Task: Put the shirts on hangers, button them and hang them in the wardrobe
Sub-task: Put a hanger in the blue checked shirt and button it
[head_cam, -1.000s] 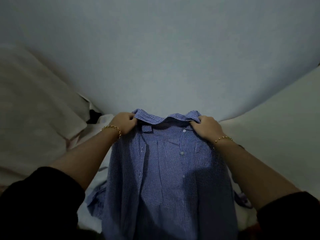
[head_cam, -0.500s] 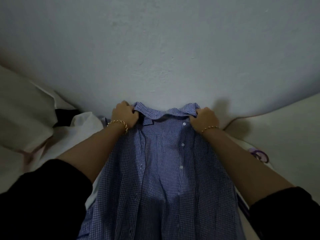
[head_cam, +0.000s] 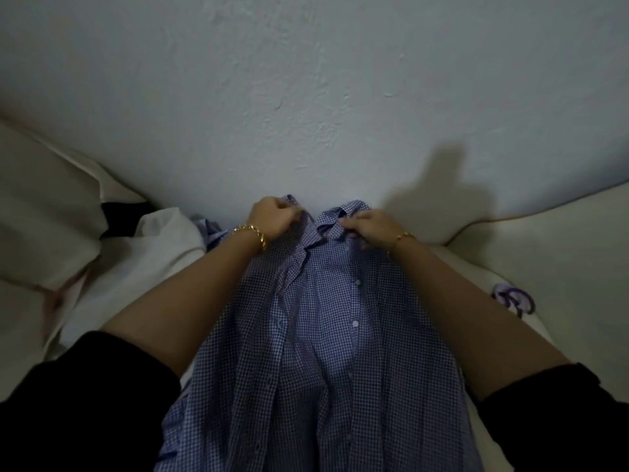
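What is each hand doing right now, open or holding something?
Left hand: closed, gripping the blue checked shirt at its collar.
Right hand: closed, gripping the collar's other side.

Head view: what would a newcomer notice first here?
The blue checked shirt fills the centre and bottom of the frame, hanging down with its front open at the neck. At its top, against the pale wall, the left grip and right grip each pinch one side of the collar, with gold bracelets on both wrists. A dark shadow falls on the wall to the right.
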